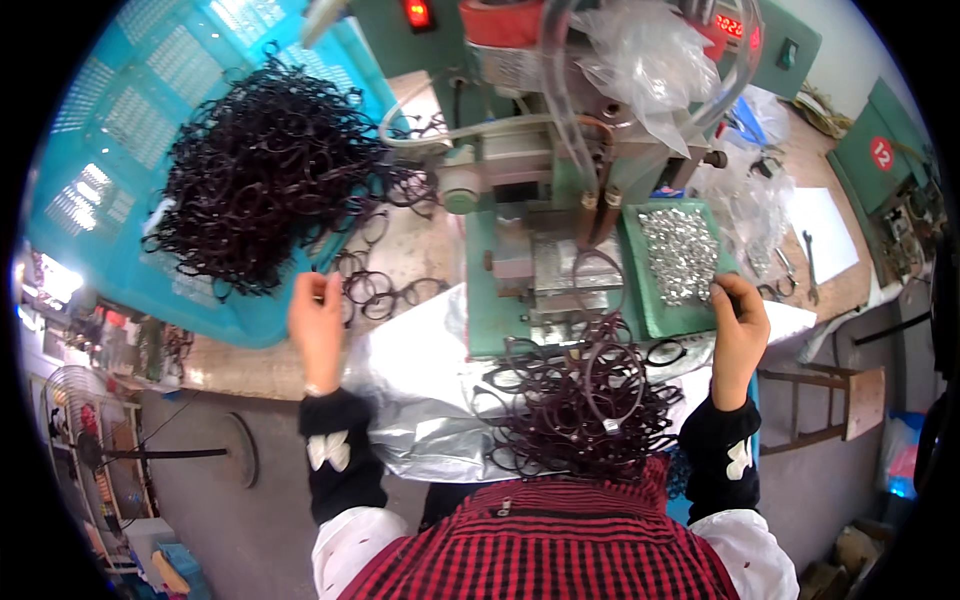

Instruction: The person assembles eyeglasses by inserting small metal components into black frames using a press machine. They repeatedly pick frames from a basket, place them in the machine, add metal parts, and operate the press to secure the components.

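My left hand [317, 335] is beside the near rim of a blue plastic basket [240, 322], its fingertips pressed together; whatever they pinch cannot be made out. Inside the basket lies a big heap of dark ring-shaped pieces [270, 170]. Loose dark rings [372, 295] lie on the table just right of that hand. My right hand [740, 325] has thumb and fingers closed at the right edge of a green tray [655, 320] filled with small shiny metal parts [678, 255]. Any part in its grip is too small to tell. Between my hands, one ring [598, 283] stands at a bench machine [560, 255].
A second heap of dark rings [590, 410] lies at the table's front edge, beside silvery sheeting [420, 400]. Clear plastic bags [650, 75] hang on the machine. Right of the tray are a wrench [810, 265] and white paper [825, 235]. A fan [95, 450] stands at left.
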The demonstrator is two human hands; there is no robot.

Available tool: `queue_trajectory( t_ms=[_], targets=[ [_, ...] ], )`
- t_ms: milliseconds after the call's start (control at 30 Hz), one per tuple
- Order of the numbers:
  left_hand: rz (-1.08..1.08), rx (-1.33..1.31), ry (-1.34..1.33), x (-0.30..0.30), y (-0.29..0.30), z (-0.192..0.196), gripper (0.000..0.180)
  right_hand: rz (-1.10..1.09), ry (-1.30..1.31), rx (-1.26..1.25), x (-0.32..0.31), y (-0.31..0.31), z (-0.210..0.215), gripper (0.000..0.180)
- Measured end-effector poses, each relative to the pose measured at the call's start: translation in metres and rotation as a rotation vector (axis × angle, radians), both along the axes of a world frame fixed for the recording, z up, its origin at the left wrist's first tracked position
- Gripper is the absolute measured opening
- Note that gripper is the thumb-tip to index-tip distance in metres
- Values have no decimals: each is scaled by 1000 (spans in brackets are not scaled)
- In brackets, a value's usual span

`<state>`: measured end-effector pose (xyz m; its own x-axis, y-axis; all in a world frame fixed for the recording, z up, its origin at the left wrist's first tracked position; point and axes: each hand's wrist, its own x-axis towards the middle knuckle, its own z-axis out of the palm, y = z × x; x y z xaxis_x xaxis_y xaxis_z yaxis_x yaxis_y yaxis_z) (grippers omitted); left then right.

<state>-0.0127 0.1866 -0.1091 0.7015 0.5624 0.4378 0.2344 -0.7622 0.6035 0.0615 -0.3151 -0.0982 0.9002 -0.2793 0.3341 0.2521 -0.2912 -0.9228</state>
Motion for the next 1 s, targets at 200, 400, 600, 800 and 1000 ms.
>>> queue_trajectory(
  t_ms=[200, 400, 600, 800, 1000],
  targets=[
    [118, 139, 115, 2, -6, 33, 23, 273, -44, 72, -14, 40, 47, 12],
    [280, 204, 271, 27, -11, 0, 38, 465, -49, 183, 26, 109, 72, 20],
    [135, 120, 189, 64, 6, -58, 38, 453, -15, 467, 16, 122, 69, 32],
    [37, -51, -187, 61, 9, -57, 23, 527, 50, 661, 8, 137, 86, 39],
    [-646, -271, -788, 12, -154, 84, 12, 506, 5, 414, -5, 125, 97, 46]
  ],
)
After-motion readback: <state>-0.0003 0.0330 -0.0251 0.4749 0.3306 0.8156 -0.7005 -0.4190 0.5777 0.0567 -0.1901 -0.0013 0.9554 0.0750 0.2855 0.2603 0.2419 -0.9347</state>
